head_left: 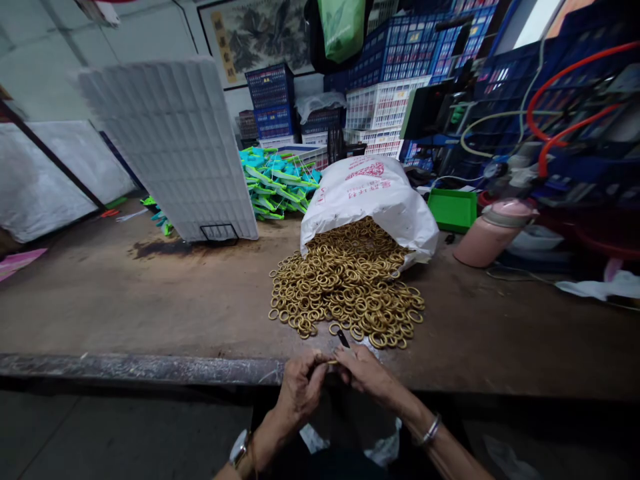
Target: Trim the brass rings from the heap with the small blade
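Observation:
My left hand (301,387) and my right hand (366,371) meet at the near edge of the workbench (150,293), fingers pinched together. Between them I hold a small brass-coloured ring (332,362), barely visible. A thin dark tool (343,338) sticks up from my right hand's fingers. Just beyond lies a heap of brass rings (345,283) spilling out of a white sack (367,193) that lies on its side. A watch is on my left wrist and a bracelet on my right.
A white gridded tray (175,147) leans upright at the back left, with a pile of teal and green plastic parts (277,183) behind it. A green tray (453,210) and a pink bottle (493,233) lie at the right. Blue and white crates are stacked behind.

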`<state>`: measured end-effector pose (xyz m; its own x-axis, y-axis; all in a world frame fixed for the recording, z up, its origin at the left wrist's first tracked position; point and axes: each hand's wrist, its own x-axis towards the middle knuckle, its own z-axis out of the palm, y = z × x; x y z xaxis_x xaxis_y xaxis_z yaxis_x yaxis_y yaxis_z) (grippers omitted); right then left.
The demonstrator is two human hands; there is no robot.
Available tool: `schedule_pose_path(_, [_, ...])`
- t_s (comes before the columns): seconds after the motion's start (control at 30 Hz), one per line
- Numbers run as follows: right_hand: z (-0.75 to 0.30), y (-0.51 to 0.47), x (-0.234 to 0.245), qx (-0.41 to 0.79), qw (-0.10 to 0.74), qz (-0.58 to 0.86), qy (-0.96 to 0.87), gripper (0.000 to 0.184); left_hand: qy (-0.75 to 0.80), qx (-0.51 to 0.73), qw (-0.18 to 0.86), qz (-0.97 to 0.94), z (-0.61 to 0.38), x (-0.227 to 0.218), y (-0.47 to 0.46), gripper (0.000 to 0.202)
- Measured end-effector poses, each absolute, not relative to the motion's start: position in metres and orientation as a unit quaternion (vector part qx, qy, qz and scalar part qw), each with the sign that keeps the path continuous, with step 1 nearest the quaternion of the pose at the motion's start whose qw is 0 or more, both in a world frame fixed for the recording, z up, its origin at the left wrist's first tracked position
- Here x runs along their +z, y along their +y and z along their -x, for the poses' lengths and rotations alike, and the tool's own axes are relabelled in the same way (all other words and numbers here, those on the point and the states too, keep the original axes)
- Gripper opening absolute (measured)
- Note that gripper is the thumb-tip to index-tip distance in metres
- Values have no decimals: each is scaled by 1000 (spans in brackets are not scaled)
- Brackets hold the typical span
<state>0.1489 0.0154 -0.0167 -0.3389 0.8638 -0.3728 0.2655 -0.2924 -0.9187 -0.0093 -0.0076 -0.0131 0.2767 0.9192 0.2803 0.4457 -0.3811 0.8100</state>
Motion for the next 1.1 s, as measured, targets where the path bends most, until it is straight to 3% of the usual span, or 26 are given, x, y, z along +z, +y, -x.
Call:
schedule_pose_path(0.1, [-147, 16, -17, 517, 294, 517, -616, 27, 485, 380, 308, -725, 8, -11, -8, 15])
schedule_pose_path(0.27, [-144, 17, -12, 432, 293, 530, -668, 32, 499, 396, 363, -679, 3, -3, -7, 13])
schedule_pose_path(0.53, [-142, 15, -16, 578, 306, 468, -595, 40, 441, 379, 648, -492, 0, 12, -6, 30])
schedule_pose_path(0.67, [-139, 14, -15, 608, 308, 465, -565, 43, 402, 379, 709, -439, 1, 5, -9, 37])
schedule_pose_path(0.83, [-140, 17, -14, 623, 292, 482, -543, 43, 378, 400, 731, -404, 1, 0, -10, 32])
schedule_pose_path(1.0, [-146, 19, -11, 429, 308, 567, -632, 29, 402, 408, 711, -408, 1, 3, -9, 29])
schedule_pose_path(1.1, [-146, 13, -4, 350, 256, 550, -713, 15, 424, 411, 688, -421, 0, 0, -8, 32])
